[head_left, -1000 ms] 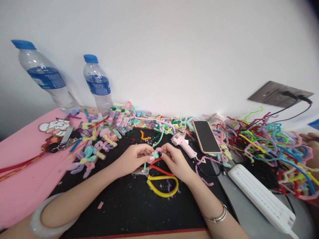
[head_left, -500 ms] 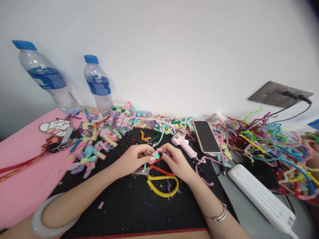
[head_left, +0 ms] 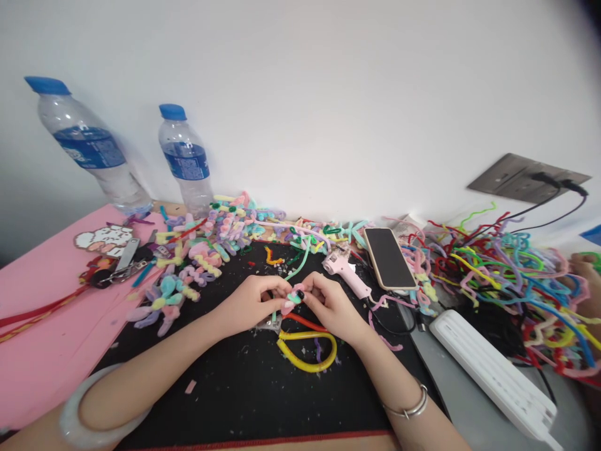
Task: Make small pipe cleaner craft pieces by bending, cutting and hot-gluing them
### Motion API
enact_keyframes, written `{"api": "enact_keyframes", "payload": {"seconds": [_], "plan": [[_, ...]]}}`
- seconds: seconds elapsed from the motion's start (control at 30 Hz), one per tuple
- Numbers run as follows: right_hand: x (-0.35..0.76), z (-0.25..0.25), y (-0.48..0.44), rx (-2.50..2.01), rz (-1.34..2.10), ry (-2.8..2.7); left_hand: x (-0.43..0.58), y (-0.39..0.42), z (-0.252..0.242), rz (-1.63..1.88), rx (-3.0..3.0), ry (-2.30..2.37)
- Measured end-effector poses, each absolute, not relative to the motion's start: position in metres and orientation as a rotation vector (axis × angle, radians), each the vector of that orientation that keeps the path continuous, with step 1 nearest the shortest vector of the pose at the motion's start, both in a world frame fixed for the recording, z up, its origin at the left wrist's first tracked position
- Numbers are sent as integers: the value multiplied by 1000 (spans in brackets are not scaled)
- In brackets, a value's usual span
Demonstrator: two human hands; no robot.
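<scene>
Over the black mat (head_left: 211,388), my left hand (head_left: 256,304) and my right hand (head_left: 331,307) meet at a small pink and mint pipe cleaner piece (head_left: 293,299). Both hands are closed, each pinching one side of it between thumb and fingers. A mint pipe cleaner stem (head_left: 300,262) runs up and away behind the fingertips. Just below lie scissors with yellow and red handles (head_left: 307,368); their blades are partly hidden by my left hand. The pink glue gun (head_left: 350,275) rests to the right of my right hand.
Finished pipe cleaner shapes (head_left: 225,228) are heaped along the wall. At right are a phone (head_left: 389,258), a white power strip (head_left: 493,376) and tangled pipe cleaners (head_left: 507,269). Two bottles (head_left: 185,153) stand at back left. Another person's hand (head_left: 589,282) shows at the right edge.
The pink and mint piece has turned slightly between my fingers, and more of its pink part shows. My fingertips have shifted a little; the things around them stay put.
</scene>
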State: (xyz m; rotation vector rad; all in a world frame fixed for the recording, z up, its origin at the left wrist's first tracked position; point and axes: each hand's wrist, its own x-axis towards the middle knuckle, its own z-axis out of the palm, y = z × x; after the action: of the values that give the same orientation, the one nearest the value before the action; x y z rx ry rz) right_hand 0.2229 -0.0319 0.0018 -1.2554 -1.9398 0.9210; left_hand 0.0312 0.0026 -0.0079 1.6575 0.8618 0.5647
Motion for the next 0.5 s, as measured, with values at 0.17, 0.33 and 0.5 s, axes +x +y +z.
{"api": "enact_keyframes", "payload": {"seconds": [0.17, 0.33, 0.5], "plan": [[222, 2, -32, -1262, 910, -1958, 32, 2, -7, 551, 1666, 886], [223, 1, -33, -1220, 963, -1937, 30, 2, -9, 564, 1634, 890], [224, 2, -32, -1154, 997, -1918, 30, 3, -11, 558, 1644, 902]]}}
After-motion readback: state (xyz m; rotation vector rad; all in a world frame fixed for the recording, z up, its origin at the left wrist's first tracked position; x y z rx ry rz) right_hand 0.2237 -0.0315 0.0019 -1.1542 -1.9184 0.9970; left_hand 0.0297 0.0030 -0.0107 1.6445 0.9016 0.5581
